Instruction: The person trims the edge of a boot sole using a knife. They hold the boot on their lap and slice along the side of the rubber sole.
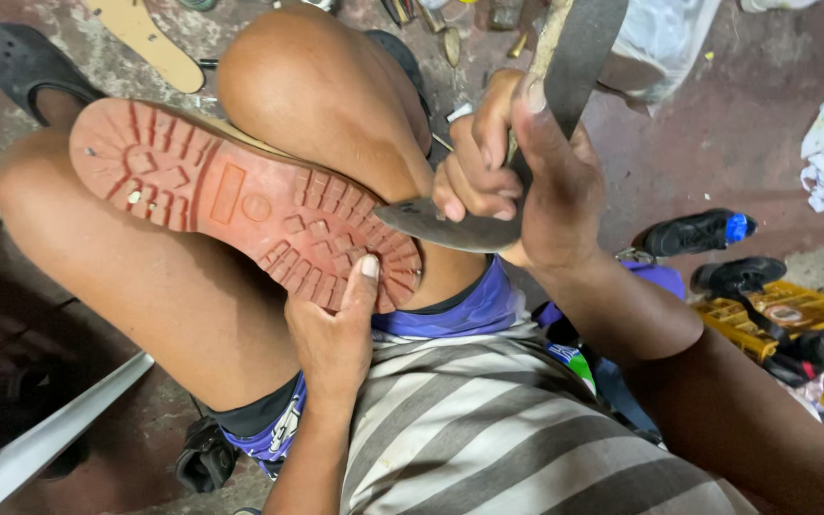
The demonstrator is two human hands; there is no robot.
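Red rubber lugged sole [240, 205] of a boot, tread up, wedged across the bare knees so it cannot shift; left hand [336, 329] closed at the sole's toe end, thumb pressed on the tread, steadying it. Right hand [517, 176] wrapped shut around a long dark blade [488, 215] whose tip meets the sole's toe edge. Beyond the sole: a tan insole [150, 43] on the concrete floor [717, 143], open room right of the blade
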